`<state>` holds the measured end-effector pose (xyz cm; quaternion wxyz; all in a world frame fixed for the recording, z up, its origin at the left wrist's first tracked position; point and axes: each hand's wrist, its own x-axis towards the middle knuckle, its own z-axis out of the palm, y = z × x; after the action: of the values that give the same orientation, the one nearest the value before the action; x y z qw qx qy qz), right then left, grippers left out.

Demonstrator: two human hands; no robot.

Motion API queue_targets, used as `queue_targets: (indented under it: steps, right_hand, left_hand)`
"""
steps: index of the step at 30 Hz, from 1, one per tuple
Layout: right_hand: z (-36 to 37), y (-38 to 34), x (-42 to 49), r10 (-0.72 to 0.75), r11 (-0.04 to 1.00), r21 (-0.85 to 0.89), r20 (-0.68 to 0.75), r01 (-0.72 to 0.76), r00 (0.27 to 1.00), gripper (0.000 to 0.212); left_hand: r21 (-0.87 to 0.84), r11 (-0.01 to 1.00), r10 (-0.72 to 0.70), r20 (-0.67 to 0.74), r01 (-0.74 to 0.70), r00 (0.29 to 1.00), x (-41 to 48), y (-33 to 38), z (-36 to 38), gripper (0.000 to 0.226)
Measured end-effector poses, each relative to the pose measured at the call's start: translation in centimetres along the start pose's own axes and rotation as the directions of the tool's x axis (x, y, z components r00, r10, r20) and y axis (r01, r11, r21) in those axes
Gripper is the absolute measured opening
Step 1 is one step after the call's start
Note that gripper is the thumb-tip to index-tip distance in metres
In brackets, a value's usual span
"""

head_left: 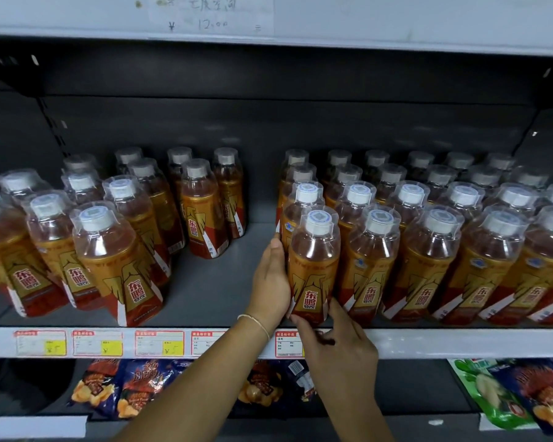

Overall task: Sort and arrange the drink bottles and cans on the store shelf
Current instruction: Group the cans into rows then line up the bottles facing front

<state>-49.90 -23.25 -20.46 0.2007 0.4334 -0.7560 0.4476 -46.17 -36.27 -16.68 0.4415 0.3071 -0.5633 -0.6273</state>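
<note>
Orange-brown drink bottles with white caps under clear covers fill the grey shelf (pixel 211 295) in two groups, one on the left (pixel 115 260) and one on the right (pixel 434 250). The front bottle (pixel 313 266) of the right group's leftmost row stands upright at the shelf edge. My left hand (pixel 270 279) presses flat against its left side, fingers pointing up. My right hand (pixel 339 346) holds its base from the front, thumb under the left corner and forefinger along the right side.
A bare strip of shelf separates the two groups. Three bottles (pixel 205 212) stand farther back in that gap. Price tags (pixel 160 342) line the shelf's front rail. Snack bags (pixel 134 384) lie on the shelf below. Another shelf board (pixel 396 30) hangs overhead.
</note>
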Motion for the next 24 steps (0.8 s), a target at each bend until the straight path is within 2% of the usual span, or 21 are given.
queue_targets:
  steps: [4,8,12,15,17,20,23,24]
  right_hand:
    - [-0.2,-0.1,-0.3,0.051,0.998,0.040,0.039,-0.053,0.998,0.059]
    - [-0.6,-0.4,0.0,0.050,0.999,-0.006,0.067,-0.049,0.997,0.060]
    - [-0.7,-0.8,0.3,0.041,0.998,-0.043,0.079,-0.037,0.996,0.059]
    - [-0.6,-1.0,0.4,0.044,0.998,-0.039,0.063,-0.041,0.997,0.059]
    - [-0.8,-1.0,0.4,0.069,0.997,0.040,0.025,-0.070,0.997,0.059]
    - [-1.2,-1.8,-0.3,0.067,0.978,0.204,-0.067,-0.052,0.995,0.043]
    - [-1.1,-4.1,-0.6,-0.041,0.952,0.297,-0.128,0.078,0.991,0.020]
    - [-0.7,-5.0,-0.5,-0.086,0.938,0.326,-0.107,0.117,0.990,0.016]
  left_hand:
    - [0.077,0.996,0.047,-0.018,-0.045,0.999,-0.5,0.4,-0.1,0.055]
    - [0.191,0.980,0.053,0.014,-0.054,0.999,-0.8,0.9,-0.2,0.042]
    - [0.200,0.978,0.060,0.025,-0.064,0.998,-0.9,0.7,-0.2,0.058]
    - [0.207,0.974,0.087,0.025,-0.091,0.996,-1.0,0.9,-0.1,0.054]
    - [0.207,0.973,0.097,0.019,-0.098,0.995,-1.1,0.9,-0.2,0.053]
    - [0.216,0.972,0.102,-0.013,-0.097,0.995,-1.2,1.0,-1.0,0.033]
    - [0.279,0.951,0.169,-0.107,-0.133,0.980,-0.6,1.9,-3.4,0.038]
    - [0.309,0.937,0.217,-0.148,-0.163,0.965,-0.3,2.5,-4.5,0.038]
